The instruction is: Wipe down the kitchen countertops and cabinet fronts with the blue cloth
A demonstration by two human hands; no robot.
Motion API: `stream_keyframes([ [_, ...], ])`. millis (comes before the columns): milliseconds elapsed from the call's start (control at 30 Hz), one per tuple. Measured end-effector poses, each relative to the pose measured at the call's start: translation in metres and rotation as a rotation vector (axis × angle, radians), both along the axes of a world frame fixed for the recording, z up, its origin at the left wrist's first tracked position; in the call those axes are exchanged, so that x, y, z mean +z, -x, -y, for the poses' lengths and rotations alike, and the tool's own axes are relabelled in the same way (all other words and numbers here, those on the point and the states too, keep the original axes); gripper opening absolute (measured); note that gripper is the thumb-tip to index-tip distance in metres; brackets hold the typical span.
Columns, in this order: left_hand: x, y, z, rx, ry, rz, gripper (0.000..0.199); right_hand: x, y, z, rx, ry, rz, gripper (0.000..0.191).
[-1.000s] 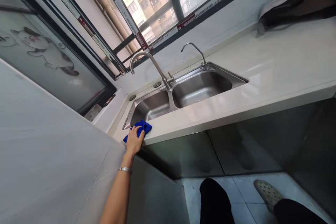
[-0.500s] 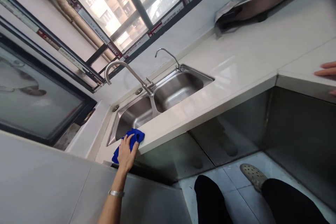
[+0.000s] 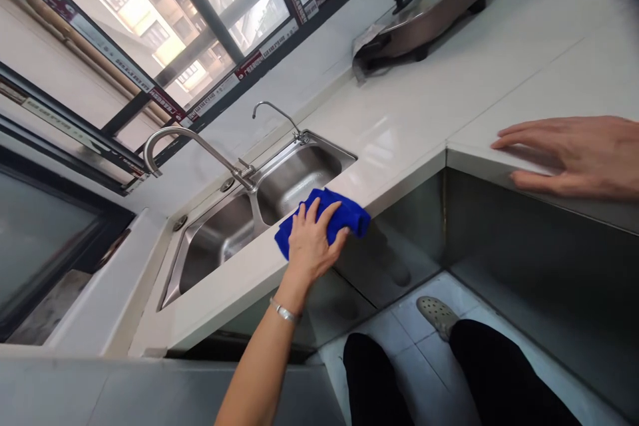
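In the head view, the double sink is the landmark. The blue cloth lies bunched on the front strip of the counter, just in front of the sink's right-hand bowl, its right end reaching the counter's front edge. The left hand is palm down on it, fingers spread and slightly bent, the thumb out to the right. The hand covers the middle of the cloth, so the folds under the palm cannot be seen. A silver bracelet circles the left wrist; the forearm is cut off by the bottom of the picture.

The right hand is well to the right of the sink, over the counter's front edge, with fingers stretched out and a gap between them and the thumb. It is a little blurred and cut off at the right side; whether its fingertips touch the counter is hard to tell.

Behind the sink, a large curved faucet rises near the divider between the bowls, and a small faucet stands at the far right corner. Farther right is a brown pan with a lid; crumpled clear plastic hides part of its near end. Below the sink, the cabinet fronts are dark, their details dim. One clog shows on the tiled floor, partly covered by a black trouser leg.
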State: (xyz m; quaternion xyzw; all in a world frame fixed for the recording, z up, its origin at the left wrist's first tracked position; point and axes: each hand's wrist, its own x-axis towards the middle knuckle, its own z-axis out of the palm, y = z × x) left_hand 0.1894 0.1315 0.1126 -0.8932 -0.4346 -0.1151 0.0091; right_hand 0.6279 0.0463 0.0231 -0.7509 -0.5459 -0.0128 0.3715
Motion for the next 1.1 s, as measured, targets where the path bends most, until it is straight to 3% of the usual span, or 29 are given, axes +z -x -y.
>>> stream_keyframes([
  [67,-0.003,-0.040,-0.006,-0.055,-0.018,0.009,0.058,0.014,0.015,0.005,0.214,0.076,0.161,0.099],
  [100,-0.004,-0.058,-0.008,-0.075,-0.025,0.014,0.058,0.021,0.021,0.007,0.258,0.101,0.224,0.102],
  [167,-0.006,-0.094,-0.010,-0.099,-0.036,0.014,0.059,0.032,0.029,0.011,0.217,0.120,0.285,0.098],
  [300,-0.008,-0.153,-0.008,-0.114,-0.106,0.011,0.057,0.047,0.039,0.016,0.201,0.140,0.381,0.055],
  [367,-0.006,-0.177,-0.008,-0.110,-0.107,0.013,0.060,0.052,0.043,0.018,0.202,0.118,0.412,0.049],
  [467,0.002,-0.197,-0.012,-0.110,0.030,-0.009,0.075,0.054,0.045,0.018,0.189,0.085,0.404,0.046],
  [533,0.008,-0.199,-0.017,-0.142,0.151,-0.002,0.073,0.055,0.044,0.018,0.190,0.093,0.392,0.045],
  [600,0.011,-0.197,-0.022,-0.182,0.203,0.043,0.060,0.054,0.042,0.017,0.192,0.105,0.388,0.045],
  [833,-0.002,-0.174,-0.018,-0.232,0.013,0.033,0.050,0.050,0.035,0.017,0.208,0.105,0.374,0.049],
  [967,-0.003,-0.139,-0.016,-0.293,-0.036,-0.048,0.049,0.051,0.036,0.022,0.244,0.121,0.355,0.051],
  [1100,-0.007,-0.085,-0.013,-0.309,-0.164,-0.084,0.048,0.057,0.040,0.029,0.266,0.151,0.305,0.053],
])
